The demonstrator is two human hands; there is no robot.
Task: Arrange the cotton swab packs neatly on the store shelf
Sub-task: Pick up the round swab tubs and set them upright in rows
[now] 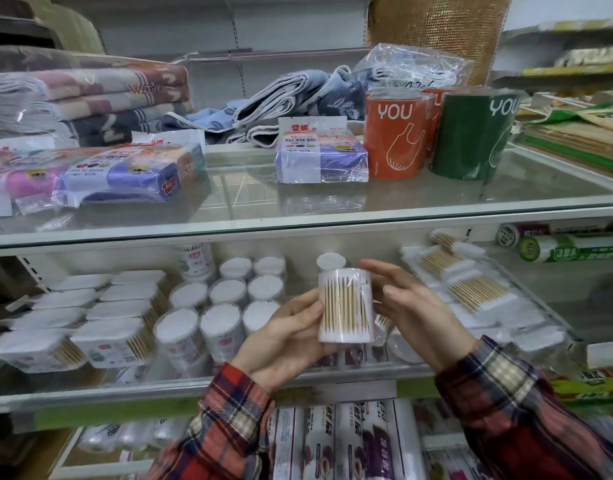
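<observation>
A clear round tub of wooden cotton swabs (346, 305) is held upright in front of the middle shelf (90, 389). My left hand (284, 337) grips it from the left and below, thumb on its side. My right hand (410, 306) holds it from the right, fingers curved behind it. On the shelf behind stand several round swab tubs (225, 299) in rows. Flat rectangular swab boxes (111, 337) are stacked at the left. Bagged swab packs (475, 289) lie at the right.
A glass shelf (298, 223) above carries trash-bag packs (320, 157), orange (393, 136) and green (471, 136) rolls and folded towels (86, 95). Green-labelled wrap rolls (572, 249) lie far right. Boxed wrap rolls (350, 441) fill the lower shelf.
</observation>
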